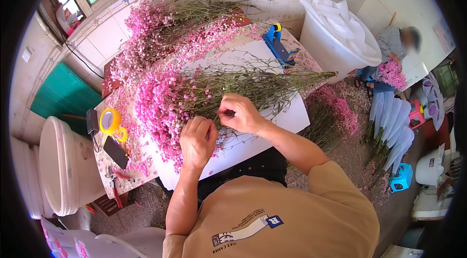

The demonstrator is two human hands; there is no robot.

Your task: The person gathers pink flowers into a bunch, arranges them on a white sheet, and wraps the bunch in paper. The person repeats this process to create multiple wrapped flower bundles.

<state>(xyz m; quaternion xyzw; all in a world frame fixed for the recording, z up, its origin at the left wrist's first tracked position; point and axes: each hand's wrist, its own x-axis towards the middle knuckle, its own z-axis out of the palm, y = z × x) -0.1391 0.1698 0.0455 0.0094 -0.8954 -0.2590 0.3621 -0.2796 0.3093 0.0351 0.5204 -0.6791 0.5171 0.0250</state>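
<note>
Tan short-sleeved T-shirt, small printed graphic on front, bare forearms

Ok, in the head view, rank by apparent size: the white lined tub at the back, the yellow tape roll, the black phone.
1. White lined tub, clearly largest, though farthest.
2. Yellow tape roll and black phone: look alike, unranked.

My left hand is closed on the stems of a bunch of pink dried flowers at the frame's centre, and my right hand pinches the stems just beside it. They lie on a white sheet over the table. A yellow tape roll and dark phone sit at left. At upper right, another person holds pink flowers beside a white bin.
</note>
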